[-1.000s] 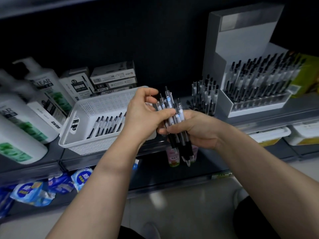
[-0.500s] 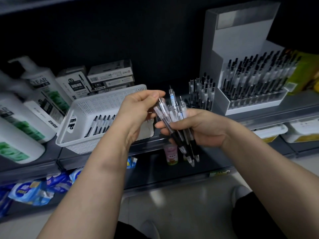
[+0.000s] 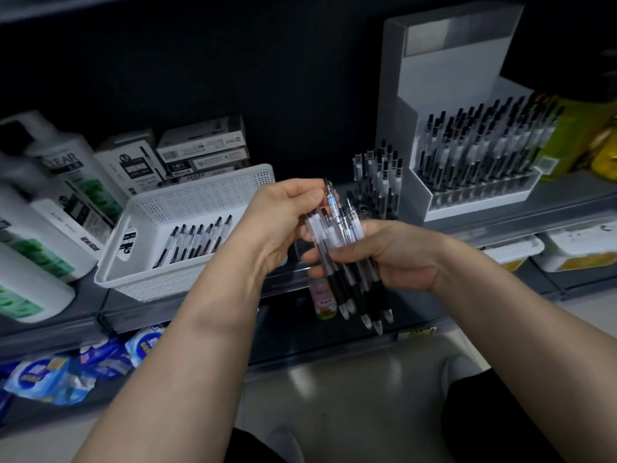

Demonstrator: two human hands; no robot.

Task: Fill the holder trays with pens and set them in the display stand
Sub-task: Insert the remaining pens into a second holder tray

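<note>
1. A bundle of clear-barrelled pens with black grips (image 3: pixel 349 262) is gripped in the curled right hand (image 3: pixel 400 259). The top of its tallest pen (image 3: pixel 331 203) is pinched by the left hand (image 3: pixel 280 222).
2. The bundle is held nearly upright in front of the shelf, tips down.
3. Just behind the hands, a clear holder tray of upright pens (image 3: pixel 377 182) is partly hidden. A white perforated plastic basket (image 3: pixel 200 202) is seen left, and a filled white display stand (image 3: pixel 467 128) far right.

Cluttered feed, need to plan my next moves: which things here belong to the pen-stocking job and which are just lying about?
Job:
- bundle of clear black-grip pens, gripped by right hand, left hand pinching one
- white perforated plastic basket holding loose pens
- clear holder tray of upright pens
- white cardboard display stand

Lying about:
- white green-labelled shampoo bottles
- blue packets
- small pink bottle
</note>
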